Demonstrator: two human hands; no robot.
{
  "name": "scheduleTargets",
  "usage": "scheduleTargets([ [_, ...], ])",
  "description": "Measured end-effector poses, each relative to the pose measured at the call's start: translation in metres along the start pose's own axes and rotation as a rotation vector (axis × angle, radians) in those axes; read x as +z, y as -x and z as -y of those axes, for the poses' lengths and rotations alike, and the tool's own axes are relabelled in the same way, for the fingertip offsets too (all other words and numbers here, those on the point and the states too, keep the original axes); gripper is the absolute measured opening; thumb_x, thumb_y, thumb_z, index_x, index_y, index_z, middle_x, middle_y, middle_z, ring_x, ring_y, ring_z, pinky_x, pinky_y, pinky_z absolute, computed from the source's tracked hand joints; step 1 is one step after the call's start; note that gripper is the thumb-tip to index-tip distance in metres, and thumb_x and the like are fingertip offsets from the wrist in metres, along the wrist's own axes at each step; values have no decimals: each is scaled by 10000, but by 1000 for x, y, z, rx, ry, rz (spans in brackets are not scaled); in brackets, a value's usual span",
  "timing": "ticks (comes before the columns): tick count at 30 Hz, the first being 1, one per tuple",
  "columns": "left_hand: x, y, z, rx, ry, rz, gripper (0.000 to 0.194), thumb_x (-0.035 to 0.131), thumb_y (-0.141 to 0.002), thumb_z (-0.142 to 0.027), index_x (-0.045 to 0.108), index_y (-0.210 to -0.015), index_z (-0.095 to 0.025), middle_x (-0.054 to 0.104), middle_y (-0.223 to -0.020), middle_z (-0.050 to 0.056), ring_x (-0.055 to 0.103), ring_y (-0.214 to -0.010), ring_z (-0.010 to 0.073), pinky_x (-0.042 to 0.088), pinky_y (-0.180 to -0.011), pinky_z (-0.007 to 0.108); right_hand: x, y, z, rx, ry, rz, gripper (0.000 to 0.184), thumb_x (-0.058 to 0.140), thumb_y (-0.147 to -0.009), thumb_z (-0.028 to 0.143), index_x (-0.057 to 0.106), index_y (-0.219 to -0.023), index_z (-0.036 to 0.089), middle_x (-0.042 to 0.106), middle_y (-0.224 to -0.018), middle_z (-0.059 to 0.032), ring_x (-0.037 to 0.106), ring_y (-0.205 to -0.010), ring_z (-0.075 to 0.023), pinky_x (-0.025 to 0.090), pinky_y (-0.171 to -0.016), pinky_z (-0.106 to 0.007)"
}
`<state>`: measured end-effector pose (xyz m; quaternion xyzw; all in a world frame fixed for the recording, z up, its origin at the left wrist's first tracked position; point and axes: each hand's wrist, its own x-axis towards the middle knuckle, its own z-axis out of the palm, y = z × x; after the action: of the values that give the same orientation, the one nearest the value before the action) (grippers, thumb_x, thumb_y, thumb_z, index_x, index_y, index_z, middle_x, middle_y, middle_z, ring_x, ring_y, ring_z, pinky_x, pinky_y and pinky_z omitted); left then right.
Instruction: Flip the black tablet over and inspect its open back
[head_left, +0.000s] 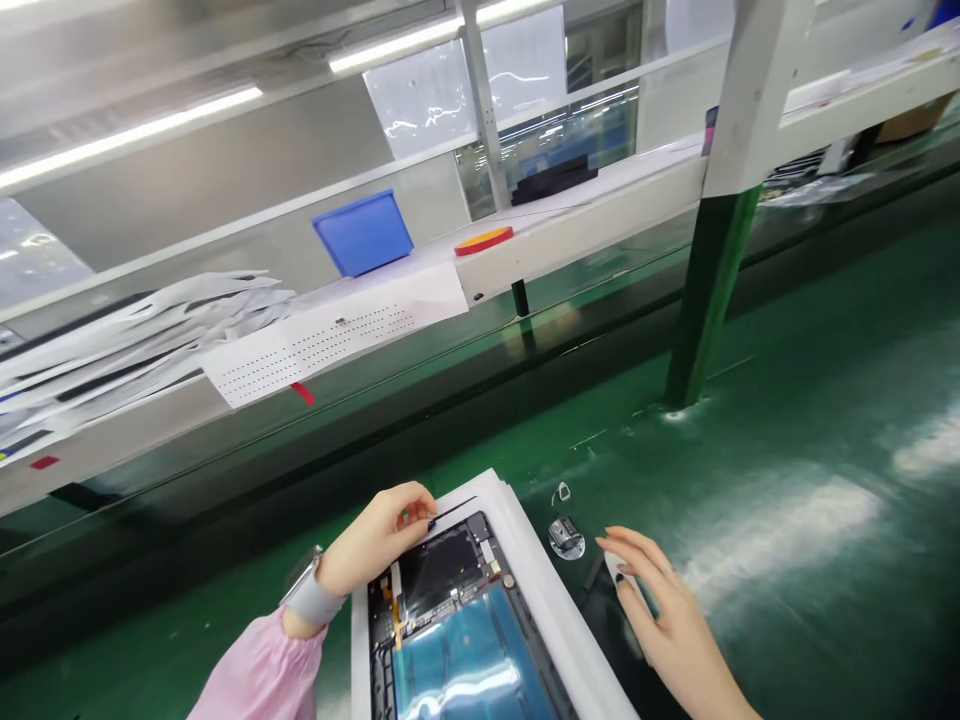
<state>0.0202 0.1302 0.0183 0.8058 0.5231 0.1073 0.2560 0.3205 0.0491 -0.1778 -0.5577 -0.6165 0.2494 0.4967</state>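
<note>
Delicately, the left hand [379,530] pinches slim black tweezers [452,512] over an open tablet [442,610].

Black tweezers [452,511], teal tablet film [469,645], pink sleeve [259,670], green bench [795,330], blue tray [363,233].

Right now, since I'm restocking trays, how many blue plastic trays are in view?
1: the blue plastic tray leans on the white ledge beyond the green bench; more could be hidden behind the glass.
</note>
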Motion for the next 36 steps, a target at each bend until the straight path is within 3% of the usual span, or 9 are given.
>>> scheduleTargets([
  [4, -6, 16, 10, -65, -88, -99, 166, 440, -894, -315, 561, -847, -212, 607, -819, 19, 557, -758, 207, 397, -674, 329, -7, -13, 24, 93, -157, 116, 268, 417, -960, 331, 650, -1037, 221, 676, -928, -80, 681, -814, -232, 565, -731, -351],
  [7, -10, 40, 24, -216, -173, -109, 282, 373, -947, -414, 498, -783, -222, 551, -753, -2, 498, -698, 202, 347, -654, 342, -2, -38, 63, 36, -162, 226, 286, 385, -971, 401, 579, -851, 227, 548, -677, -1, 539, -589, -185, 454, -570, -303],
  [11, -8, 65, 39, -272, -51, -22, 374, 352, -947, -497, 378, -685, -232, 395, -680, -31, 372, -650, 178, 278, -615, 328, 14, -72, 106, 18, -7, 448, 225, 398, -948, 327, 454, -750, 238, 465, -605, 35, 457, -555, -174, 319, -527, -279],
  [15, -2, 74, 44, -185, 62, -124, 361, 377, -949, -460, 367, -671, -229, 343, -674, -35, 317, -645, 167, 253, -601, 317, 22, -89, 120, -17, 206, 555, 237, 404, -904, 220, 384, -668, 236, 444, -574, 31, 452, -564, -182, 271, -536, -280],
  [21, -1, 67, 45, -135, 146, -344, 343, 426, -939, -431, 400, -664, -228, 363, -648, -37, 324, -615, 160, 262, -568, 306, 18, -97, 126, -146, 238, 445, 270, 361, -934, 259, 305, -670, 238, 409, -556, 33, 379, -521, -173, 240, -522, -289],
  [29, 19, 48, 74, -230, 276, -456, 296, 489, -910, -441, 463, -711, -223, 421, -640, -40, 384, -597, 159, 284, -565, 313, 38, -111, 115, -11, 196, 484, 283, 368, -950, 409, 412, -719, 252, 458, -556, 39, 443, -516, -183, 277, -505, -280],
  [32, 46, 68, 85, -336, 373, -573, 307, 419, -951, -492, 510, -1064, -222, 597, -974, 46, 557, -852, 220, 431, -730, 356, 31, -92, 87, 79, 189, 475, 320, 345, -964, 483, 430, -747, 264, 507, -587, 25, 522, -552, -210, 364, -505, -292],
  [34, 75, 89, 90, -412, 442, -662, 411, 334, -975, -503, 422, -1256, -215, 543, -1268, 130, 516, -1171, 274, 444, -920, 431, 21, -70, 63, 221, 136, 504, 353, 340, -968, 527, 491, -776, 272, 584, -643, -4, 599, -593, -233, 463, -519, -313],
  [36, 111, 111, 91, -474, 528, -665, 461, 314, -987, -512, 431, -1300, -194, 515, -1361, 173, 478, -1281, 300, 416, -1026, 491, 14, -45, 41, 327, 102, 544, 367, 362, -970, 522, 578, -808, 273, 679, -777, -57, 676, -710, -259, 547, -559, -333],
])
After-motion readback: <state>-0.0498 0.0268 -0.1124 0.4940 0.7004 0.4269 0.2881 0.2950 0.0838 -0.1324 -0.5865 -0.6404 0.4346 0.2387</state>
